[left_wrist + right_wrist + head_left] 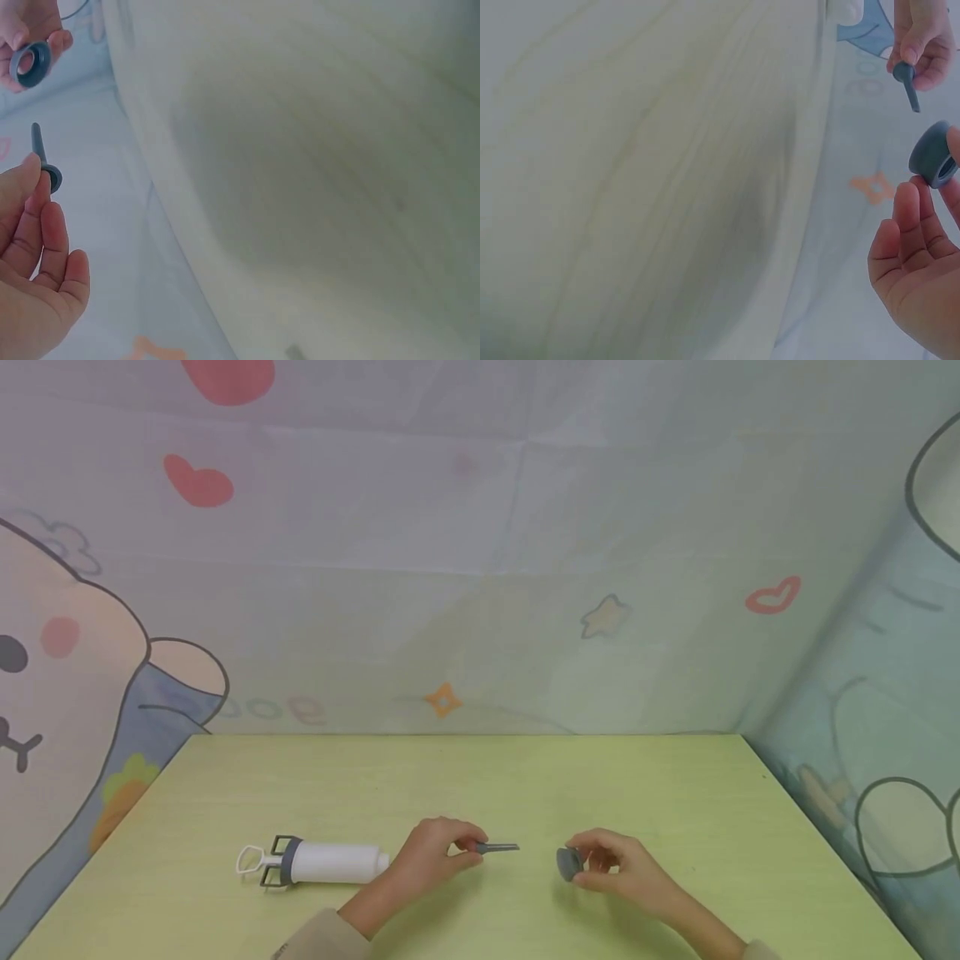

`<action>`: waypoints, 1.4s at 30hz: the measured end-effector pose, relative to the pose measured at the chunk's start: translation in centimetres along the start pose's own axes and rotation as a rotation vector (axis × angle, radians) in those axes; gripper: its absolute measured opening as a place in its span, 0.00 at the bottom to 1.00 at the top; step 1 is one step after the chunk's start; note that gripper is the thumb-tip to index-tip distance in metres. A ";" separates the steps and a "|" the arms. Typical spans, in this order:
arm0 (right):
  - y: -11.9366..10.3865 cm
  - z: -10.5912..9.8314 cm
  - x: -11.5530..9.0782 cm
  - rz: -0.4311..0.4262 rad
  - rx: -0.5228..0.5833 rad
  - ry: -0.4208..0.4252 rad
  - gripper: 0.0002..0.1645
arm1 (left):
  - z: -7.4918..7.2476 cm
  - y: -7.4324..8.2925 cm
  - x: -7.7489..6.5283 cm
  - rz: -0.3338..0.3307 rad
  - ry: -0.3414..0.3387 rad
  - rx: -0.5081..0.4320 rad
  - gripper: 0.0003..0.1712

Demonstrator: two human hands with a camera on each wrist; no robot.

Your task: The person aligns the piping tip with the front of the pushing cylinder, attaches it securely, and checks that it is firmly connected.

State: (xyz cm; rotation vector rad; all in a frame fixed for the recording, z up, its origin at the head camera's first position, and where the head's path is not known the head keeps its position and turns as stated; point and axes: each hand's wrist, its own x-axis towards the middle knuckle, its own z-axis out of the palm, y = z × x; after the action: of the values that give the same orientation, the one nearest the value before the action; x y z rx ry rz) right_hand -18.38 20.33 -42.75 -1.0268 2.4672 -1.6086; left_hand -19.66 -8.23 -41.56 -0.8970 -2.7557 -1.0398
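Observation:
My left hand (pixel 438 853) pinches a small dark grey nozzle (pixel 498 847) between thumb and fingertips; its thin tip points right, toward the other hand. In the left wrist view the nozzle (pixel 39 146) shows a wider round base at the fingers. Across from it, my right hand (pixel 622 870) grips a dark grey ring-shaped cap (pixel 567 864) by its edge. The cap (pixel 931 156) looks hollow, with a round opening. Both pieces are held above the table, with a gap between them. Left of my left hand lies a white syringe-like press (pixel 337 863) with a grey collar and white pull ring.
The light wooden table (pixel 465 777) ends at a printed cloth backdrop (pixel 420 510) behind, with more cloth along both sides. The press lies on its side on the table's left half, its front end close by the left wrist.

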 end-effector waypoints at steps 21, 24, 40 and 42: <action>-0.7 2.8 2.1 -0.069 0.079 -0.026 0.15 | 0.9 2.3 0.1 0.087 0.004 -0.006 0.11; -0.7 3.1 2.3 -0.070 0.089 -0.035 0.15 | 0.9 2.5 0.2 0.094 0.002 0.004 0.11; -1.1 4.2 2.5 -0.034 0.195 -0.086 0.13 | 1.3 3.3 -0.4 0.089 -0.007 -0.050 0.11; -1.0 4.3 2.5 -0.032 0.215 -0.092 0.13 | 1.3 3.4 -0.5 0.090 -0.006 -0.066 0.11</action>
State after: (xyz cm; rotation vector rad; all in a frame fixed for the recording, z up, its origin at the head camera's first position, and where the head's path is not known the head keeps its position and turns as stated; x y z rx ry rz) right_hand -18.27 15.28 -43.12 -1.0855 2.1740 -1.7464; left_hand -17.28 -5.60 -40.74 -1.0236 -2.6720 -1.1208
